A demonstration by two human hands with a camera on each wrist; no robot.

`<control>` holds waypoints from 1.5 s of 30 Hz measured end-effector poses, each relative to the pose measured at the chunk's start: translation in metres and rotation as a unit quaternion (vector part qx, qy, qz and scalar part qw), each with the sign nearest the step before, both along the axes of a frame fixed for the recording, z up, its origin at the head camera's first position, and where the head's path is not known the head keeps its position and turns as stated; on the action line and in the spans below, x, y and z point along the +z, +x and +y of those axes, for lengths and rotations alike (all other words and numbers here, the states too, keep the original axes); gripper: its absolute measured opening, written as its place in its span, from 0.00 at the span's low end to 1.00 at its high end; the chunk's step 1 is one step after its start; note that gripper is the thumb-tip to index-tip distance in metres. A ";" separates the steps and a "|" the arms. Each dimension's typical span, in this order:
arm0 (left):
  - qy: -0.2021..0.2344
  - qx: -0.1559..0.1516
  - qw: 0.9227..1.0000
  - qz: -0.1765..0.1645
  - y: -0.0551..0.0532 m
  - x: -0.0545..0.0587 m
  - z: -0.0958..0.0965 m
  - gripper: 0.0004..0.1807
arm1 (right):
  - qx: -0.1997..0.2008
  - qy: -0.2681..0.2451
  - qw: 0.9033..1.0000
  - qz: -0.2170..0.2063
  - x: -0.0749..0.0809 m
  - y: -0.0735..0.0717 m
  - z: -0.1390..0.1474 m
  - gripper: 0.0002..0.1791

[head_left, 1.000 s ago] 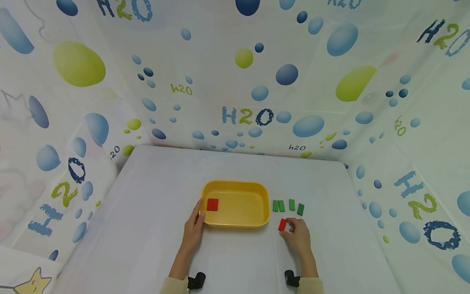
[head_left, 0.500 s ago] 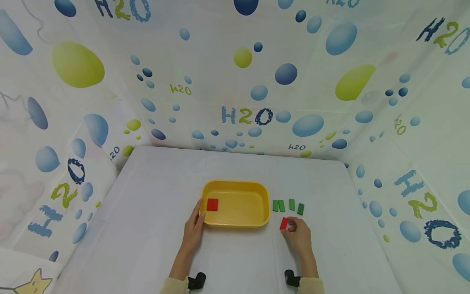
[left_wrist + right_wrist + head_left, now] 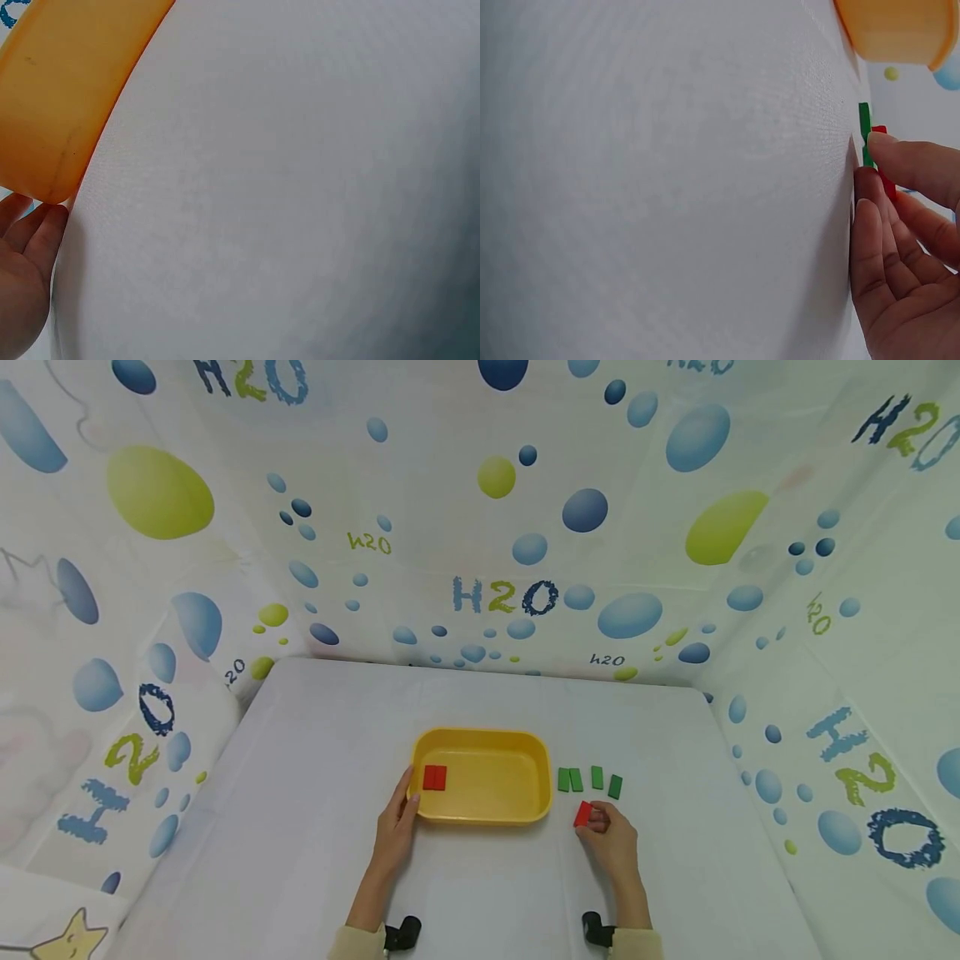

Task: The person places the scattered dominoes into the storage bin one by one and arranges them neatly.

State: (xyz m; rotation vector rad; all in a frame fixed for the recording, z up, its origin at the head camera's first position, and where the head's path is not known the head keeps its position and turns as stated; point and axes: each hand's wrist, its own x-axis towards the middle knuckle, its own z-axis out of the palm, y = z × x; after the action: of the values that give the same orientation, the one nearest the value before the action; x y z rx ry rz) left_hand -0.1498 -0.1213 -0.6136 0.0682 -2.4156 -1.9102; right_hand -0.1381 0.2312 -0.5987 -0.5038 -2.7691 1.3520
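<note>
At the left end of the yellow tray (image 3: 495,821), my left hand (image 3: 394,835) touches the outer wall with extended fingers; the left wrist view shows those fingers (image 3: 46,236) against the tray's corner. Two red blocks (image 3: 435,777) lie side by side inside the tray, near its left wall. Right of the tray, my right hand (image 3: 613,843) pinches another small flat red block (image 3: 582,814) between thumb and finger. The right wrist view has this red block (image 3: 886,184) partly hidden behind the thumb. Several green blocks (image 3: 576,780) lie just beyond that hand.
A white cloth (image 3: 480,893) covers the table. Patterned white sheets (image 3: 420,560) rise at the back and both sides. Black wrist devices (image 3: 597,930) sit at both sleeves.
My right hand has shifted slightly right and away from me with the red block, which is turned a little. My left hand, the tray and the green blocks stay put.
</note>
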 end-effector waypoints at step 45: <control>-0.002 -0.001 1.000 0.012 0.000 -0.002 -0.001 0.28 | 0.097 -0.081 0.982 0.143 0.065 -0.057 -0.096 0.26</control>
State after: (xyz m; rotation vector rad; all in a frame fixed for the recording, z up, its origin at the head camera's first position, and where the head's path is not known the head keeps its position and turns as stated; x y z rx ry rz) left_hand -0.1502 -0.1226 -0.6159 0.0431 -2.4055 -1.8957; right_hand -0.1948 0.1357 -0.5342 -0.0332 -2.5389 1.5565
